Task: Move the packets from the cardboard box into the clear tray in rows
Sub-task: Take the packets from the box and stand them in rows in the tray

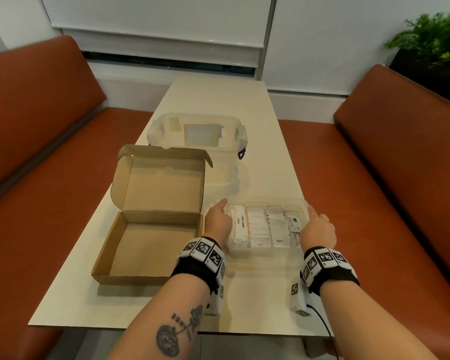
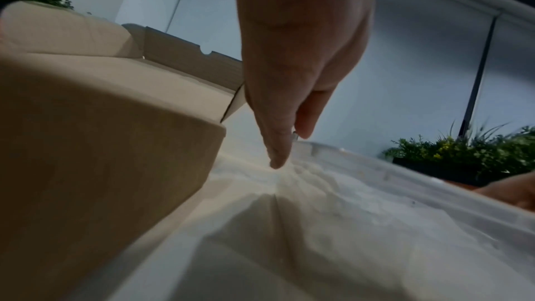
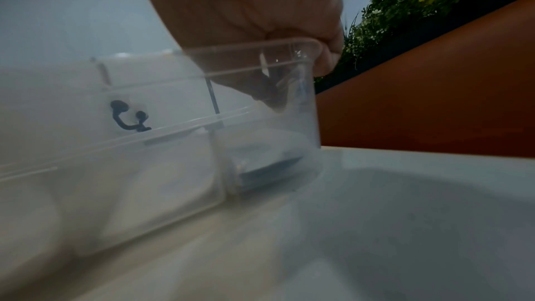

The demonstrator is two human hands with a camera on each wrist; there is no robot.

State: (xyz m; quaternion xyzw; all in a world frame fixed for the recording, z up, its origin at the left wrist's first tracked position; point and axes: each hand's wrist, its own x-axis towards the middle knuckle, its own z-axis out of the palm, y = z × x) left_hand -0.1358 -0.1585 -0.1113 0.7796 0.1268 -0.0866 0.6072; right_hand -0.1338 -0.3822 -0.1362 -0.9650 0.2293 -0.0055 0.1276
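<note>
The cardboard box (image 1: 151, 245) (image 2: 101, 145) lies open at the left with nothing in it, its lid standing up behind. To its right the clear tray (image 1: 265, 252) holds rows of white packets: sugar (image 1: 240, 224), salt (image 1: 257, 229), pepper (image 1: 278, 229) and Stevia (image 1: 294, 224). My left hand (image 1: 218, 219) (image 2: 289, 77) pinches the tray's left rim (image 2: 405, 168), between tray and box. On the far side, my right hand (image 1: 317, 227) (image 3: 246, 8) grips the right rim (image 3: 260, 58), thumb inside the wall and fingers outside.
A large clear lidded storage bin (image 1: 198, 141) stands behind the box and tray. Brown benches (image 1: 400, 203) flank the narrow cream table (image 1: 257, 302). A potted plant (image 1: 431, 40) is at the back right. A black cable (image 1: 322, 323) trails from my right wrist.
</note>
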